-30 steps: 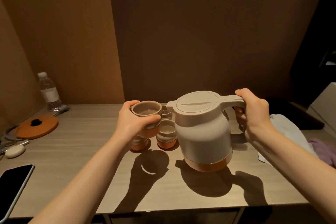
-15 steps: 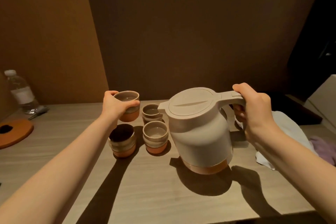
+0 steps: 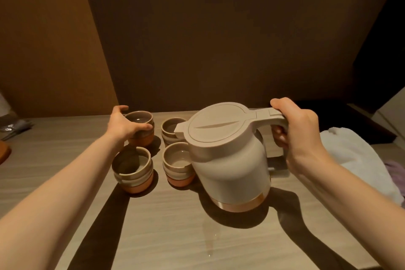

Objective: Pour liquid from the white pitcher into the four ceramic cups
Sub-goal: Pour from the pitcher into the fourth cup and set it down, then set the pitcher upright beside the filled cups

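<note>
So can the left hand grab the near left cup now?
Probably yes, but not right away. The left hand holds the far left cup. The near left cup sits just under that forearm, nothing covering it, so letting go first should free the way.

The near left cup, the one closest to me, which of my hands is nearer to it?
Left. The left hand grips the far left cup just behind the near left cup; the right hand holds the pitcher handle, beyond it.

Wooden table: four ceramic cups, white pitcher, white cloth at right.
</note>
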The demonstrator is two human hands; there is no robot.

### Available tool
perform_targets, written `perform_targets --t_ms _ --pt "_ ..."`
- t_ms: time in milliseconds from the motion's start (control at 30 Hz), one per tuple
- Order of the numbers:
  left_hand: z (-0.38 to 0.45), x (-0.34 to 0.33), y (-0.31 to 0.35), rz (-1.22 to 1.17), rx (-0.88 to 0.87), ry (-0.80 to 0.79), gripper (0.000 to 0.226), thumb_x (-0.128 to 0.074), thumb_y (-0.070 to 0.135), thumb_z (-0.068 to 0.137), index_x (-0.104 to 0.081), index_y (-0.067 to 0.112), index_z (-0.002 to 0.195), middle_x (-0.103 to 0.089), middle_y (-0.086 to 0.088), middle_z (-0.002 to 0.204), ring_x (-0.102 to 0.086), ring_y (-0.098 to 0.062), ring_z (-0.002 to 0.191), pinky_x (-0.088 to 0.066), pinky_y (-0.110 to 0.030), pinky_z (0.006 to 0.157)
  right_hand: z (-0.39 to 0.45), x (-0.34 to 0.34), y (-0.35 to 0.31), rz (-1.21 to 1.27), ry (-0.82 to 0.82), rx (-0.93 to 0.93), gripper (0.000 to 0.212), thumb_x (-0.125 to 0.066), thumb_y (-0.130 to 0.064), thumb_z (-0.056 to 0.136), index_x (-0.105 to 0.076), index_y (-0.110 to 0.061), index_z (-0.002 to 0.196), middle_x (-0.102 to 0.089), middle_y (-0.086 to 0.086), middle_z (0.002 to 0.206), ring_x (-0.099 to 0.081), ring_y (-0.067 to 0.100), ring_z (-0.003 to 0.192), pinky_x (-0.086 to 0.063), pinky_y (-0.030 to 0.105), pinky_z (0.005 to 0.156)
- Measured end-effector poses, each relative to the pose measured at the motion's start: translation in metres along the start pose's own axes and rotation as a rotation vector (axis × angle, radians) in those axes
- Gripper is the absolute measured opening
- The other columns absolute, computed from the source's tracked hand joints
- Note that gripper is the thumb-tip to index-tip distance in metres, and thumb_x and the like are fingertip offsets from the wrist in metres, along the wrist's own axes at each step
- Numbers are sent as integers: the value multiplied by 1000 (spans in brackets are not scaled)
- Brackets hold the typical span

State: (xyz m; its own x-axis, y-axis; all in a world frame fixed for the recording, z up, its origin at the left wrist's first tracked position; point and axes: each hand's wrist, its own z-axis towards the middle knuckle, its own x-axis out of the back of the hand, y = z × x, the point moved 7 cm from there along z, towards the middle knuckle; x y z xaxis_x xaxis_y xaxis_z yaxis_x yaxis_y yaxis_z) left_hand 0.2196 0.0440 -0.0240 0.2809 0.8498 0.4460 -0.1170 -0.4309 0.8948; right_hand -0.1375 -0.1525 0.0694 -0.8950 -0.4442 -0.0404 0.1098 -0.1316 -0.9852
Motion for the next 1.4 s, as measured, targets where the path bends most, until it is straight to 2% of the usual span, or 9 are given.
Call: perform_targets --t_ms 467,700,767,900,1000,1133,1233,1333,1400 --pt "0 -9 -9 158 -31 -137 96 -88 10 62 -36 22 142 -39 -14 145 -43 -38 128 -51 -53 92 -2 -2 10 26 -15 0 51 -57 -31 87 -52 -21 37 -42 -5 39 -37 7 39 -29 24 44" --pt "-2 -10 -10 248 1 -198 90 -87 11 64 -39 18 139 -44 -16 140 -48 -37 124 -53 -44 85 -3 1 11 48 -11 -3 55 -56 -27 88 -52 -21 33 -39 -8 36 -34 6 36 -28 22 41" --pt "-5 -9 -8 294 6 -214 94 -89 19 61 -38 18 140 -46 -16 140 -47 -37 126 -51 -47 91 -2 5 13 49 0 -8 53 -57 -28 87 -52 -20 35 -40 -6 37 -34 7 37 -27 23 41" --pt "-4 1 11 421 -91 -136 108 -88 51 46 -40 24 139 -44 -14 142 -40 -39 130 -42 -57 101 1 13 17 66 27 -18 50 -58 -30 86 -52 -19 38 -41 -4 39 -35 9 38 -27 23 40" --pt "-10 7 36 344 -201 -51 89 -80 56 64 -43 21 137 -46 -11 142 -40 -36 130 -42 -57 101 4 19 19 64 47 -15 48 -58 -31 86 -54 -20 39 -43 -3 42 -36 10 40 -27 25 42" --pt "-33 -6 73 167 -346 0 53 -64 43 87 -52 15 130 -54 -8 135 -49 -26 125 -44 -46 100 9 27 23 90 72 -25 48 -58 -30 85 -56 -20 39 -45 -2 44 -38 11 42 -27 25 42" --pt "-55 -29 90 80 -388 -34 42 -61 35 92 -56 13 127 -59 -4 124 -54 -19 114 -47 -33 90 13 31 26 90 92 -30 47 -58 -31 85 -58 -21 39 -46 -2 45 -39 10 42 -27 23 41" --pt "-77 -54 100 6 -397 -103 34 -58 33 94 -59 15 122 -61 2 113 -55 -11 105 -41 -18 74 16 35 29 81 118 -33 42 -59 -34 84 -62 -22 44 -53 2 53 -47 15 53 -31 24 45" --pt "-88 -68 103 -30 -380 -144 31 -57 33 94 -60 17 120 -61 4 110 -55 -10 102 -39 -16 71 19 37 31 84 129 -33 41 -59 -33 84 -62 -22 44 -53 0 51 -48 15 53 -31 23 44"
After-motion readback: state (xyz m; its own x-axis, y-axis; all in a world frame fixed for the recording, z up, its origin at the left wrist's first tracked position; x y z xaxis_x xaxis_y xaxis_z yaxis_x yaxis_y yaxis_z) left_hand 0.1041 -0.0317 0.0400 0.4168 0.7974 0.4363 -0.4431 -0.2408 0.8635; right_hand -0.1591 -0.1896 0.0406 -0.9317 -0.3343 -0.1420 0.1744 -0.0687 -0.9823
